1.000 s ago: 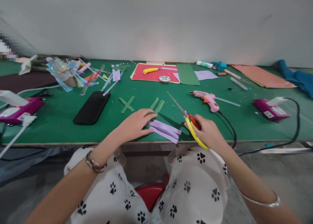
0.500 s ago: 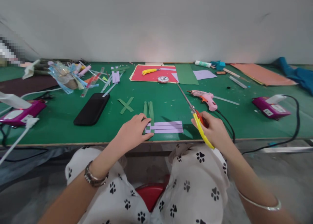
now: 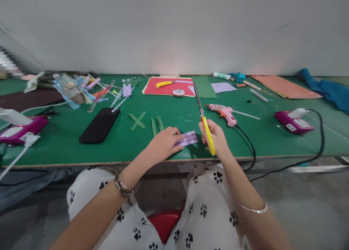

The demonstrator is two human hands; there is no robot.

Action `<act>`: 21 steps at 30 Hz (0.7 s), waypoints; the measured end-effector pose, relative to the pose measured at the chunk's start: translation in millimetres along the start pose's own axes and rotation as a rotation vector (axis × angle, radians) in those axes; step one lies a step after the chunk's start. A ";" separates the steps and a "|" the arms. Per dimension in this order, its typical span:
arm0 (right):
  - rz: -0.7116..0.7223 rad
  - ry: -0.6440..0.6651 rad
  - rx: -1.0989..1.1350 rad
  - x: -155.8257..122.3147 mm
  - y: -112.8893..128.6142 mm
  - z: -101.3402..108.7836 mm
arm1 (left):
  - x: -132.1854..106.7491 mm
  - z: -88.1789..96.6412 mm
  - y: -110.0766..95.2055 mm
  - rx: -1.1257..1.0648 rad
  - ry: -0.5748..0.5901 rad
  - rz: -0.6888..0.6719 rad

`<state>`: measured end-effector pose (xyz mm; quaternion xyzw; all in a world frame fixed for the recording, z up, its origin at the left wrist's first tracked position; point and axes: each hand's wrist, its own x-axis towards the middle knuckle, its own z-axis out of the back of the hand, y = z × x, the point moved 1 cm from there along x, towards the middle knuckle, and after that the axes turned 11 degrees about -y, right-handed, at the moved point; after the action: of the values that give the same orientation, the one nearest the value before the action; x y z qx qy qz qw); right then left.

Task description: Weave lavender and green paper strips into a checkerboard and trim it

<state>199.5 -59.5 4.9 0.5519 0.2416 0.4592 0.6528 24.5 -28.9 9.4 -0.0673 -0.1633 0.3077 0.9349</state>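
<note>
My left hand (image 3: 165,142) rests at the table's front edge, thumb and fingers holding the purple paper strips (image 3: 190,138), whose right ends stick out. Green paper strips (image 3: 157,125) project beyond the same hand; where they meet the purple ones is hidden under it. In my right hand (image 3: 215,137) are scissors (image 3: 208,135) with a yellow handle, their long metal blades pointing away and looking closed. The blades stand to the right of the purple strips, apart from them. Two crossed green strips (image 3: 137,120) lie to the left.
A pink glue gun (image 3: 223,112) lies right of the scissors, its cord running off the edge. A black phone (image 3: 100,125) is at left. Behind are red paper (image 3: 152,90), a yellow cutter (image 3: 163,84) and a round tin (image 3: 178,92). Purple power blocks (image 3: 294,122) flank the area.
My right hand has brought the scissors leftward, closer to the purple strips, and turned them more upright. My left hand has slid right along the strips, which have tilted slightly.
</note>
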 end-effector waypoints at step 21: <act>-0.022 -0.031 0.149 -2.2 -16.0 6.7 | -3.5 12.9 4.5 0.042 0.139 0.169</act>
<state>209.3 -64.3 -8.9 0.6033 0.2713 0.4242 0.6185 14.9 -27.0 19.5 -0.0822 -0.0854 0.3835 0.9159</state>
